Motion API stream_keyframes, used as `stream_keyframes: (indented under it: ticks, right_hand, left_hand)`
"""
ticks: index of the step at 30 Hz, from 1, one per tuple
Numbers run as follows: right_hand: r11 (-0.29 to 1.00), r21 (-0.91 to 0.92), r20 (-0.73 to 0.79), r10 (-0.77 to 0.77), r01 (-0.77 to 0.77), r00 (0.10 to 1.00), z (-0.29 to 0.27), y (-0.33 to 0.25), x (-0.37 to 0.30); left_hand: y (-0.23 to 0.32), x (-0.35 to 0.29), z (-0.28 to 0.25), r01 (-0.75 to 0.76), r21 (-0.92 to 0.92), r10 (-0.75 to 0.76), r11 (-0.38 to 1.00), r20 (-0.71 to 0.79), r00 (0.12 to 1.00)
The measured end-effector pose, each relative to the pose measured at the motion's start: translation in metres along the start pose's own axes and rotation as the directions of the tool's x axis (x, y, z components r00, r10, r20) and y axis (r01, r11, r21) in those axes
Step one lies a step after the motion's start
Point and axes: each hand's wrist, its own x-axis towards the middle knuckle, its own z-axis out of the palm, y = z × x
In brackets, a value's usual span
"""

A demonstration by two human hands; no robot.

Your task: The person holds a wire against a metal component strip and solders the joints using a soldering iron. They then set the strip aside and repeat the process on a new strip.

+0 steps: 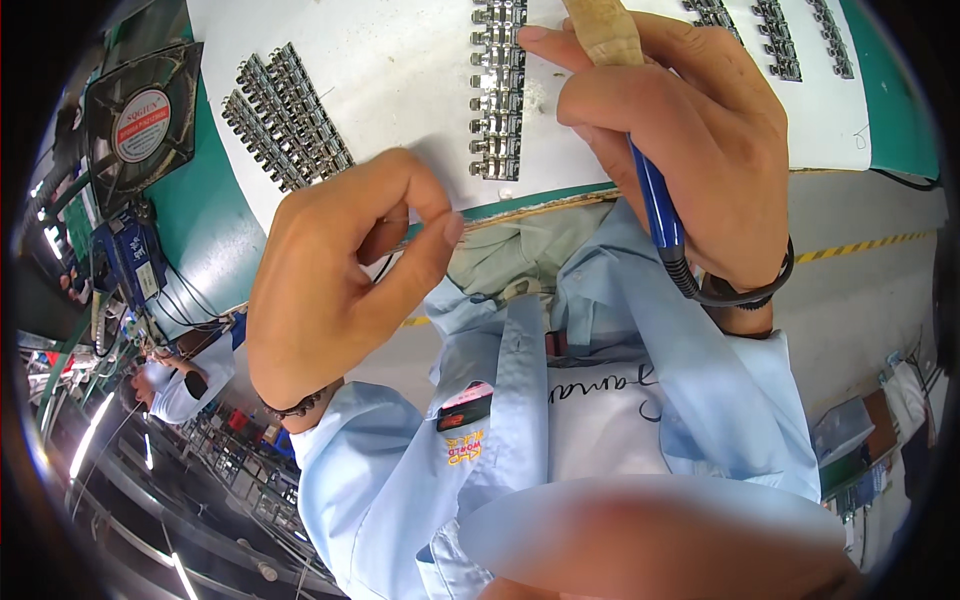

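Note:
A soldering iron [652, 195] with a blue handle and a tan wrapped grip is held in my right hand [705, 135], its tip out of frame at the top. My right hand's outstretched fingertip is at the right side of a row of small shiny metal connectors [497, 95] on white paper [400, 75]; whether it touches is unclear. At the paper's near edge, left of that row, my left hand [335, 265] is closed, thumb and forefinger pinched together. A faint thin strand shows by its fingers, but what the pinch holds cannot be made out.
More connector rows lie on the paper at left [288, 118] and far right [777, 40]. A black square fan [142, 125] stands on the green mat [205, 180] at left, near a blue box [138, 255] with wires. Another person [190, 380] sits further left.

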Motion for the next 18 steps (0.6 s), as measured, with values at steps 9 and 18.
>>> stream_keyframes:
  ticks: [9, 18]
  right_hand:
    - [1.0, 0.002, 0.003, 0.022, -0.022, 1.0, 0.001, -0.004, 0.003]
    - [0.993, 0.036, 0.034, 0.109, -0.11, 0.993, -0.002, -0.011, 0.007]
  left_hand:
    - [-0.026, -0.019, 0.015, -0.09, -0.188, 0.052, 0.978, -0.198, 0.979]
    - [-0.055, -0.014, 0.058, -0.515, -0.087, 0.33, 0.853, -0.675, 0.66]
